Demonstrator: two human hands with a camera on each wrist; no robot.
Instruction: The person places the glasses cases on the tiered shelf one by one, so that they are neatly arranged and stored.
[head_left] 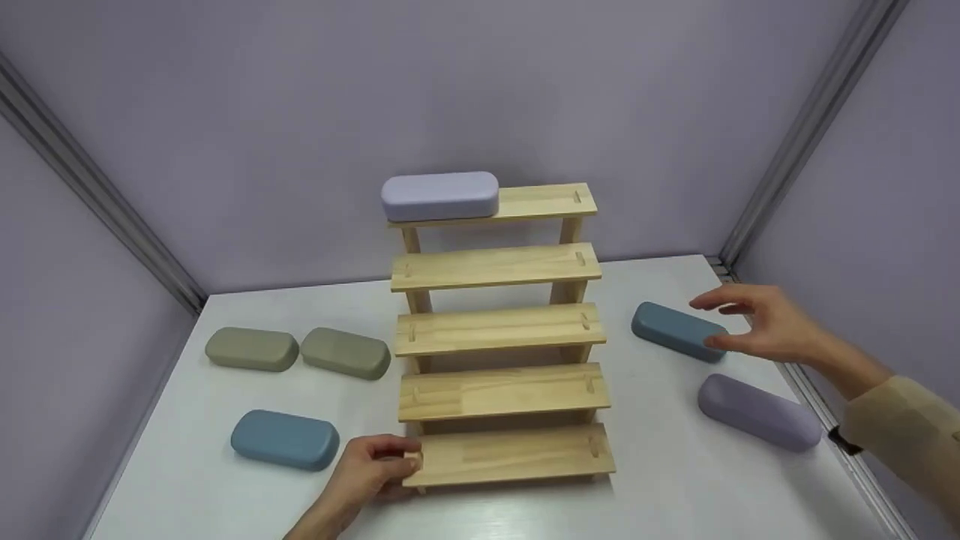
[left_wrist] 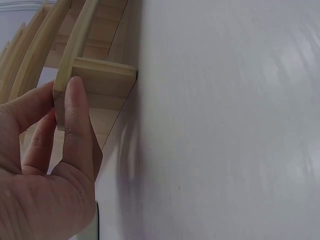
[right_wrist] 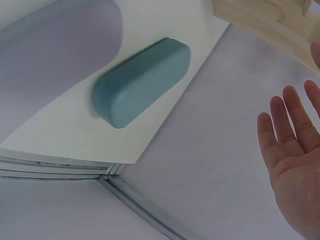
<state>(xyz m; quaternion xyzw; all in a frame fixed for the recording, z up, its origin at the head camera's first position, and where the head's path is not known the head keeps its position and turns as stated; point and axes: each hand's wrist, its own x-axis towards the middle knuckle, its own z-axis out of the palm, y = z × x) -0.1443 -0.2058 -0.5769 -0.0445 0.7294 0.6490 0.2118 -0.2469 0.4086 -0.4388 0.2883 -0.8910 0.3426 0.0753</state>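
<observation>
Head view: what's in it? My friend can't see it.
A left hand pinches the bottom shelf of a five-step wooden stand; the right hand hovers by a blue case. A lilac case sits on top; four more cases lie on the table.

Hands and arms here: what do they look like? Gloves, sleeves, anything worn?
Two bare human hands, no gloves or rings visible. Right hand: beige long sleeve on the forearm, with a small black item at the cuff, too unclear to identify. Left hand: no sleeve in view. No cables or markings seen on either.
</observation>
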